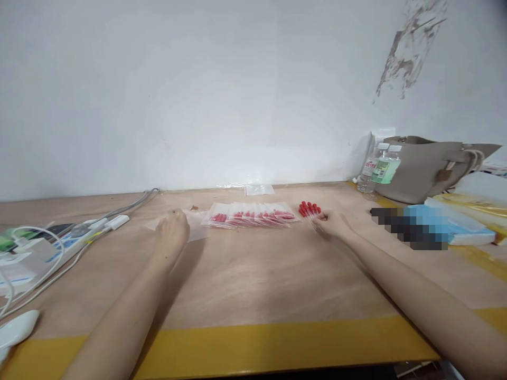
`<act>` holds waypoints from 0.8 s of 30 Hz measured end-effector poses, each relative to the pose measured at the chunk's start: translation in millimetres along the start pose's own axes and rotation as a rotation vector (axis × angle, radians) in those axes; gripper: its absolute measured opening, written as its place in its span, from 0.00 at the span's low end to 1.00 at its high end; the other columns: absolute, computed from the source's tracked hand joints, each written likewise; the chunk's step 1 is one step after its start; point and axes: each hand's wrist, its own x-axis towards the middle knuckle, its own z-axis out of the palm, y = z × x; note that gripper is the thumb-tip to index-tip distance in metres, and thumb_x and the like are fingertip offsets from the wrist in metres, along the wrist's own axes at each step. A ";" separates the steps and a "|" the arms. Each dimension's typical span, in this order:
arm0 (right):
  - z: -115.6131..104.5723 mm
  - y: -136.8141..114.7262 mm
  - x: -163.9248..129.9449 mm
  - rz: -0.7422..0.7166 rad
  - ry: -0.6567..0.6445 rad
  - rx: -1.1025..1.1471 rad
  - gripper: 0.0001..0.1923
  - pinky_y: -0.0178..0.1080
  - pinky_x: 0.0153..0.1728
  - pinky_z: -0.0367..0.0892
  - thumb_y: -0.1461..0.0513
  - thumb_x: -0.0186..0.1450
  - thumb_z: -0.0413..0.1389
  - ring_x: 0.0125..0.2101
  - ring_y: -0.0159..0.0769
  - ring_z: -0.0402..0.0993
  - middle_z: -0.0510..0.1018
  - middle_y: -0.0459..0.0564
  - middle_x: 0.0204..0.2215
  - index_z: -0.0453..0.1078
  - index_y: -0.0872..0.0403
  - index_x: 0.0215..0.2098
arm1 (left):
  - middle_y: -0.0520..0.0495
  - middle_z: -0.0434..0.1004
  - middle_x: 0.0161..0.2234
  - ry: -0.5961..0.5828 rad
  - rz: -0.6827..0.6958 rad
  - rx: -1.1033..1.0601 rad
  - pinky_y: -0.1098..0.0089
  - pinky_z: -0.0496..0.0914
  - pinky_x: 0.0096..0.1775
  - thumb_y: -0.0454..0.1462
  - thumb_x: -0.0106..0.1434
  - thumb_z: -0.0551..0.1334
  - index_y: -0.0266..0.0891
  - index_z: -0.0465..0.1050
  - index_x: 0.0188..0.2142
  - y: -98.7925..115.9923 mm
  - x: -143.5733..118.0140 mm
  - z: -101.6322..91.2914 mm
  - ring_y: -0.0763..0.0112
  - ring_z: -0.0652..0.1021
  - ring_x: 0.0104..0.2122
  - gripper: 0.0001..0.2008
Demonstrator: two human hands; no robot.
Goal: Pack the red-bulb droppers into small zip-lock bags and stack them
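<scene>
My left hand (172,228) rests on the wooden table (261,274), on top of a small clear plastic bag (196,230) left of centre. My right hand (331,222) is closed on a bundle of thin sticks with red tips (309,208), the tips fanning out to its left. Between both hands lies a row of clear bags filled with red-tipped sticks (251,215). Farther back, near the wall, lies a pile of empty clear bags (257,189).
A power strip with white plugs and cables (59,240) sits at the left, a white object (18,328) at the near left edge. At right stand two water bottles (380,168), a beige handbag (430,168) and blue and yellow packs (455,224).
</scene>
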 end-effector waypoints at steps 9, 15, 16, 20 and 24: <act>8.0 -0.9 10.7 -0.012 0.127 -0.159 0.12 0.32 0.25 0.56 0.54 0.52 0.53 0.30 0.35 0.70 0.76 0.50 0.29 0.70 0.53 0.28 | 0.41 0.63 0.53 0.044 0.804 -0.466 0.62 0.62 0.52 0.31 0.64 0.45 0.35 0.60 0.53 81.8 -71.5 12.8 0.64 0.65 0.52 0.19; 15.5 -18.7 28.0 0.132 0.089 -0.120 0.11 0.37 0.29 0.59 0.55 0.48 0.56 0.32 0.42 0.71 0.74 0.53 0.27 0.69 0.55 0.23 | 0.42 0.45 0.61 -0.374 1.097 -0.476 0.55 0.48 0.57 0.48 0.65 0.47 0.41 0.50 0.59 93.7 -97.0 20.8 0.59 0.50 0.59 0.26; 16.9 -20.3 30.5 0.153 0.083 -0.107 0.10 0.38 0.28 0.59 0.56 0.47 0.57 0.32 0.43 0.71 0.73 0.54 0.26 0.69 0.55 0.22 | 0.43 0.45 0.61 -0.392 1.091 -0.473 0.54 0.46 0.57 0.49 0.64 0.47 0.42 0.49 0.59 93.5 -97.2 20.6 0.59 0.50 0.59 0.26; 19.9 -24.0 36.4 0.183 0.072 -0.016 0.09 0.39 0.26 0.60 0.61 0.42 0.60 0.30 0.44 0.71 0.72 0.55 0.24 0.66 0.56 0.20 | 0.43 0.50 0.59 -0.369 1.048 -0.488 0.54 0.48 0.56 0.48 0.65 0.46 0.44 0.53 0.58 94.3 -97.1 19.5 0.59 0.54 0.58 0.24; 16.8 -22.0 41.1 0.093 0.049 0.167 0.08 0.37 0.23 0.59 0.65 0.43 0.60 0.26 0.40 0.69 0.70 0.52 0.20 0.63 0.55 0.17 | 0.44 0.60 0.54 -0.292 1.027 -0.529 0.53 0.52 0.54 0.46 0.65 0.49 0.44 0.59 0.54 96.4 -99.2 18.0 0.60 0.62 0.52 0.20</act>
